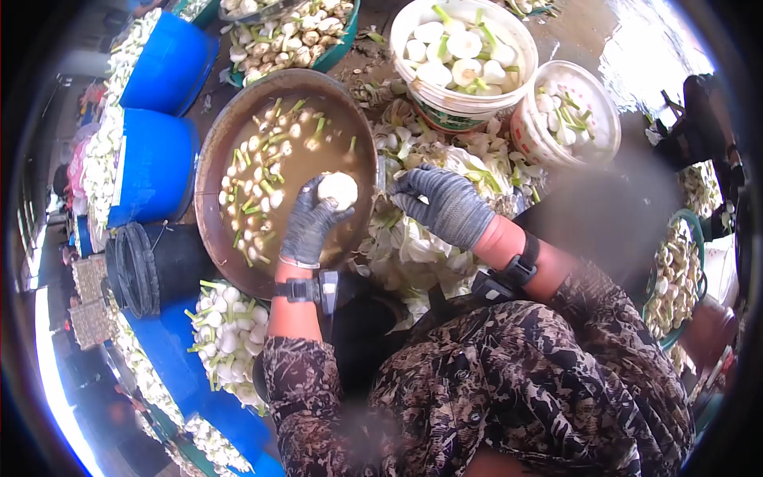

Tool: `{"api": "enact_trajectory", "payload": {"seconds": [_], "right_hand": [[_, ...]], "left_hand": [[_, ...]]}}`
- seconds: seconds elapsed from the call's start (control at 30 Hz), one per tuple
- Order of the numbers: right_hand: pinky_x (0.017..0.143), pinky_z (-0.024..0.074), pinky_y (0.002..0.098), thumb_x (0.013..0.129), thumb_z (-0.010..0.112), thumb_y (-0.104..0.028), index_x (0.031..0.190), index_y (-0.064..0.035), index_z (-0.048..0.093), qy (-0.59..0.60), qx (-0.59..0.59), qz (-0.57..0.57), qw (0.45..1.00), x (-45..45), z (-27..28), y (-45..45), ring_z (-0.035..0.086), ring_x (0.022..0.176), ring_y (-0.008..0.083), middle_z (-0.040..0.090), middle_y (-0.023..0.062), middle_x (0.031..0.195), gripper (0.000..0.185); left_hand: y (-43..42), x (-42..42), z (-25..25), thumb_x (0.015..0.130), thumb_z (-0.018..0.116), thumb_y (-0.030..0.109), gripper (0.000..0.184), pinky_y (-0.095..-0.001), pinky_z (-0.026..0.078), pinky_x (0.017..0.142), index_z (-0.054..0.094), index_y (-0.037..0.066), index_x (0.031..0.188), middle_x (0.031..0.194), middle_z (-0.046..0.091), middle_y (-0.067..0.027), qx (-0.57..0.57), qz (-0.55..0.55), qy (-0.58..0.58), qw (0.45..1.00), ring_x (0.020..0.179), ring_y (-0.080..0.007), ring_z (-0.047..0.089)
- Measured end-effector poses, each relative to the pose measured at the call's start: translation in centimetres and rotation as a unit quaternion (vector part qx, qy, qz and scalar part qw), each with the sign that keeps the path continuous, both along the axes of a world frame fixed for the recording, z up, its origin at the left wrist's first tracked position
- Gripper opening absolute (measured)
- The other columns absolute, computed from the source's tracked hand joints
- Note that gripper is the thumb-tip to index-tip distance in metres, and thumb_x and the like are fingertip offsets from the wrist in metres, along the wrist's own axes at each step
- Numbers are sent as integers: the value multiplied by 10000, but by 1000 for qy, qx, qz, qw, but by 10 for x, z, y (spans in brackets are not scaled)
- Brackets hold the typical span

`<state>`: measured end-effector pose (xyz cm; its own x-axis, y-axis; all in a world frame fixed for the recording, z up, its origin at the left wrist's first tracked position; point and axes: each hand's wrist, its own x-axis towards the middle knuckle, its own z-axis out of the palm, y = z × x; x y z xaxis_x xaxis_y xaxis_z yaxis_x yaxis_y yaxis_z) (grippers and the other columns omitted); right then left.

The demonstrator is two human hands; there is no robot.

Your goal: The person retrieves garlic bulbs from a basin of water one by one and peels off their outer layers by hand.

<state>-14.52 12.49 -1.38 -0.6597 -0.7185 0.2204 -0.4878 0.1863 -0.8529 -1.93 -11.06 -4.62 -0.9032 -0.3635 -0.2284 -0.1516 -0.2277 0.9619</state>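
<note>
A round white bulb is held in my gloved left hand, over the right part of a wide brown basin. Murky water in the basin carries many small bulbs with green stems. To the right of the basin, my gloved right hand is over a heap of white peelings, its fingers curled together; what they hold, if anything, is too small to make out. Both gloves are grey.
White bucket of large bulbs at the top; smaller tub to its right. Blue containers line the left, beside a black bucket. A green basin of bulbs stands behind. Piled bulbs lie lower left.
</note>
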Motion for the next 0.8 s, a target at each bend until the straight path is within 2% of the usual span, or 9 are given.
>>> {"api": "enact_trajectory", "payload": {"seconds": [0.03,0.13,0.23,0.37,0.4,0.47,0.57,0.73,0.8], "right_hand": [[687,518,423,844,667,-177,905,-61,649,1,-2,-9,1000,-1,4,2,641,764,351,655,151,814,132],[678,513,426,848,661,-195,907,-77,641,-11,-18,-28,999,-1,17,12,632,750,354,647,139,792,134],[667,506,434,855,656,-223,877,-74,626,30,-13,-36,999,1,21,19,628,738,351,641,132,776,154],[662,508,440,846,622,-233,863,-78,617,118,-39,-21,992,2,28,29,633,739,336,634,132,788,156],[662,508,440,846,622,-233,863,-78,617,119,-40,-22,992,2,27,30,633,739,336,634,132,788,156],[661,509,440,828,613,-215,871,-82,610,178,23,11,984,2,24,31,633,741,333,632,131,799,140],[657,508,443,819,613,-207,871,-77,600,164,63,0,984,3,26,33,634,742,334,633,131,787,140],[648,504,439,797,640,-174,857,-58,599,60,35,-29,997,4,20,26,634,724,350,634,159,749,136],[654,506,437,813,628,-176,856,-47,603,4,24,-54,998,-1,6,21,636,723,356,640,172,754,139]], "left_hand": [[13,0,8,869,652,146,518,-447,575,871,443,27,1327,1236,543,-156,-2,-9,1,1000,1132,-291,565],[58,-1,52,851,652,145,537,-340,475,978,450,2,1327,1261,539,-123,-295,-45,-49,953,1142,-218,553],[84,2,57,852,649,147,534,-325,420,1020,453,14,1330,1263,541,-108,-250,-36,-16,967,1163,-201,531],[106,1,65,856,654,94,523,-329,407,1032,438,-3,1323,1265,520,-107,-291,-58,-32,954,1176,-194,508],[112,1,68,845,644,27,541,-330,403,1039,410,-13,1331,1279,493,-126,-320,-71,-40,944,1184,-200,499],[112,2,56,838,633,-3,550,-333,399,1046,397,-14,1335,1284,483,-132,-321,-83,-7,943,1190,-207,494],[117,1,48,816,603,-80,581,-346,384,1068,365,-11,1342,1290,468,-139,-273,-87,25,958,1198,-219,485],[109,1,33,839,545,-75,517,-352,383,1068,398,7,1328,1283,482,-120,-425,-48,65,901,1197,-211,489],[106,3,38,856,538,-46,486,-347,389,1061,420,10,1324,1278,495,-112,-359,-32,37,932,1190,-206,495]]}}
